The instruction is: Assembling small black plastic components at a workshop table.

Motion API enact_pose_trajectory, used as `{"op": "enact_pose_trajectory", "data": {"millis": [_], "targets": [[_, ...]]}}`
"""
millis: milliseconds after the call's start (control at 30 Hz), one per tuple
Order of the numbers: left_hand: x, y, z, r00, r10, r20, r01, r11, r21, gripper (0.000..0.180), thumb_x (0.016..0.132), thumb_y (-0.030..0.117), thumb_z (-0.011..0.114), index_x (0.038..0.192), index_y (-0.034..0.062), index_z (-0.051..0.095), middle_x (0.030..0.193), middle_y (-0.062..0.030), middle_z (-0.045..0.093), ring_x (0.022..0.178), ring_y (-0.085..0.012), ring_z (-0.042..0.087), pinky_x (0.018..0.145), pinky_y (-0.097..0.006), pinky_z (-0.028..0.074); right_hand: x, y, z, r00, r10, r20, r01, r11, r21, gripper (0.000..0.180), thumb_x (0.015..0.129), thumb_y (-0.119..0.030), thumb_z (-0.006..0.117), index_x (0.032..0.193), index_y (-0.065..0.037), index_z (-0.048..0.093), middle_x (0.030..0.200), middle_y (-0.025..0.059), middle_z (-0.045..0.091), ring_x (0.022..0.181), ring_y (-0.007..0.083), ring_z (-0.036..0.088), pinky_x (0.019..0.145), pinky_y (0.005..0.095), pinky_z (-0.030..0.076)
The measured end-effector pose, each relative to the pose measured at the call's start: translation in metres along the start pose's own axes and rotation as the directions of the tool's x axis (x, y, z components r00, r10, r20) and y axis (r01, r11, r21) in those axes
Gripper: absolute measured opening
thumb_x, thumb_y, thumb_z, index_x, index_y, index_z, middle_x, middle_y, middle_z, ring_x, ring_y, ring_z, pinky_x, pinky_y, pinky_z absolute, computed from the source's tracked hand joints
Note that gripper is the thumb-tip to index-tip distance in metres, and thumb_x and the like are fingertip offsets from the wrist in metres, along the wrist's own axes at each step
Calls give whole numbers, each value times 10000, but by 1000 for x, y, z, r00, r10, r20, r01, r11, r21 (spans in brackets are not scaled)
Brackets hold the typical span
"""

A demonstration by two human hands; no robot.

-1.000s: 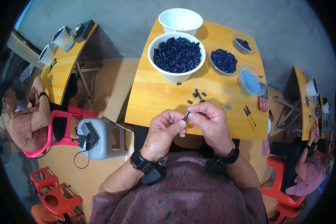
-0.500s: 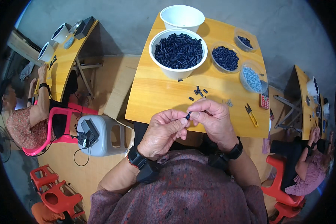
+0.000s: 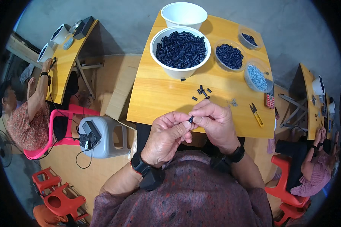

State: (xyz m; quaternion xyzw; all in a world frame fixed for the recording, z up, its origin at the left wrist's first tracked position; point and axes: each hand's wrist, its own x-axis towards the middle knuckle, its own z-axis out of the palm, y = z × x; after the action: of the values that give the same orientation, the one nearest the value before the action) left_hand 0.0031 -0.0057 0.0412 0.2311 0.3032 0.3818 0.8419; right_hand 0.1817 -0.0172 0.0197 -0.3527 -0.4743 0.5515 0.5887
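Observation:
Between the fingertips of my left hand [image 3: 166, 134] and my right hand [image 3: 215, 123] is a small black plastic part [image 3: 191, 119], pinched from both sides over the table's near edge. Fingers cover much of it, so its full shape is hidden. Just beyond my fingers, several loose black parts [image 3: 201, 90] lie on the yellow wooden table [image 3: 155, 98]. To their right sits a small pile of screws [image 3: 233, 102]. Yellow-handled thread snips [image 3: 257, 114] rest further right, their blades pointing away from me.
A white bowl [image 3: 152, 49] heaped with black parts stands at the back, before another white bowl [image 3: 183, 17]. Clear tubs hold black parts [image 3: 229, 56] and bluish screws [image 3: 257, 78]. A red phone [image 3: 269, 101] lies at the right edge. A grey stool [image 3: 106, 140] stands left; co-workers sit both sides.
My hands stay nearly in place, still pinching the small black part. The view has shifted slightly. At the left table, a co-worker's hand has moved onto black parts there.

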Motion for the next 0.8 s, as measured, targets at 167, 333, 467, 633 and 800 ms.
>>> {"op": "enact_pose_trajectory", "data": {"millis": [167, 333, 467, 633, 800], "targets": [[-1, -5, -6, 999, 26, -22, -26, 1000, 4, 102, 939, 62, 643, 1017, -2, 631, 914, -107, 678, 681, -128, 613, 634, -279, 543, -5, 3, 2, 998, -44, 40, 47, 996, -74, 125, 893, 56, 654, 1002, 1, 677, 998, 97, 639, 871, 142, 653, 768, 257, 545], [0, -6, -4, 1000, -8, 11, 8, 1000, 4, 96, 938, 32, 633, 1026, -7, 637, 901, -96, 679, 692, -124, 629, 634, -264, 550, -4, 4, -10, 995, -25, 99, 27, 999, -22, 148, 893, 58, 653, 1025, -7, 672, 1026, 90, 631, 919, 135, 639, 795, 257, 540], [5, -2, -1, 997, -19, -72, 21, 999, 34, 82, 937, 38, 628, 1009, 0, 639, 860, -82, 668, 655, -138, 620, 606, -294, 539, 1, -9, -13, 993, 11, 116, 3, 993, -117, 211, 881, 47, 676, 1083, -14, 679, 1023, 80, 640, 922, 130, 642, 796, 256, 542], [9, -5, -8, 995, -31, -98, 35, 998, 43, 72, 933, 16, 613, 995, -5, 643, 843, -79, 665, 640, -141, 621, 603, -294, 541, 1, -15, -6, 996, 32, 80, -12, 971, -237, 219, 863, 44, 694, 1078, 2, 686, 1004, 87, 657, 895, 129, 653, 783, 264, 548], [19, -5, -9, 996, 42, -84, -34, 996, 85, 57, 929, 18, 626, 979, -4, 643, 838, -74, 662, 650, -137, 626, 607, -278, 546, 7, -6, -10, 993, -63, 98, 91, 949, -302, 161, 862, 46, 685, 1022, 24, 685, 984, 88, 662, 872, 129, 660, 766, 256, 545]]}}
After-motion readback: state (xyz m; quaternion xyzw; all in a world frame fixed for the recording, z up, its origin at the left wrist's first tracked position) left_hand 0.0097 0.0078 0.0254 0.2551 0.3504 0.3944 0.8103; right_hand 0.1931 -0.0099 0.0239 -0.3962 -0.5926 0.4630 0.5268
